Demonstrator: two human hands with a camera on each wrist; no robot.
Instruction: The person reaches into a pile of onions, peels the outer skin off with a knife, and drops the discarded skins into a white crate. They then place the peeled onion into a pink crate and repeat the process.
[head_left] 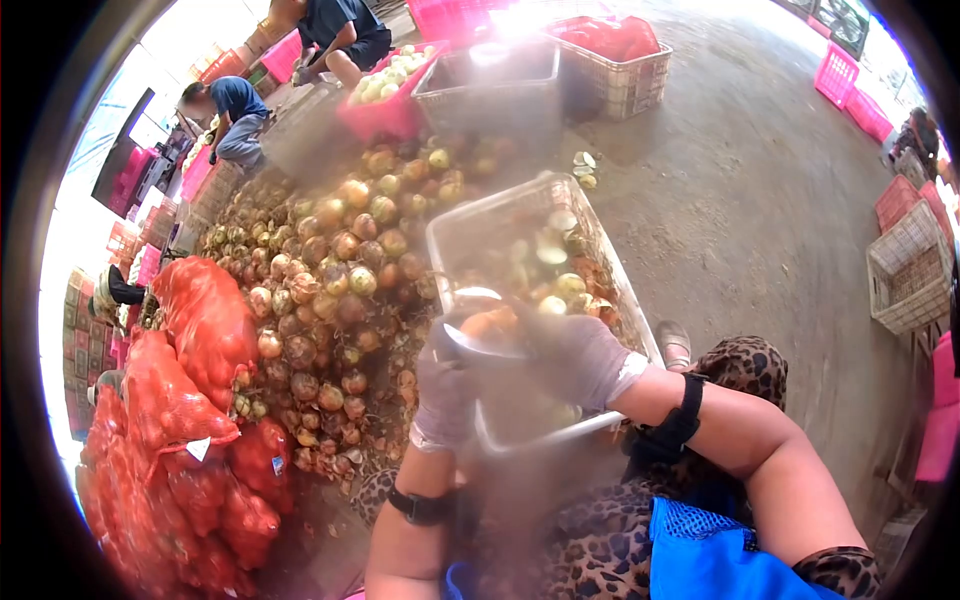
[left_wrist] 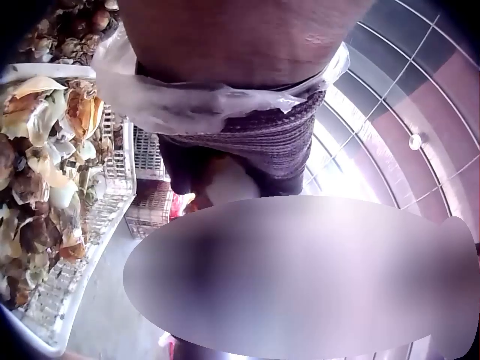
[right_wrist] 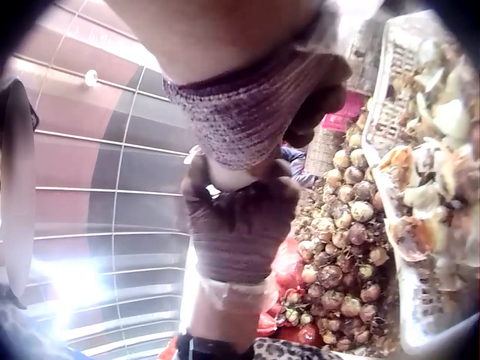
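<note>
Onion held up by the white crate.
Left fingers curl round it; right fingers bend close — what they grip is hidden. A firm hold, low over the crate's peelings, should serve best.

Peel crate: the landmark here, peelings lying in it
Onion: above the crate's near half, between left hand and right hand
Onion pile: all down the crate's left side
Net sacks: further left, past the pile
Onion tub: behind it, bit left
Shoe: just right of it
More crates: way off right
</note>
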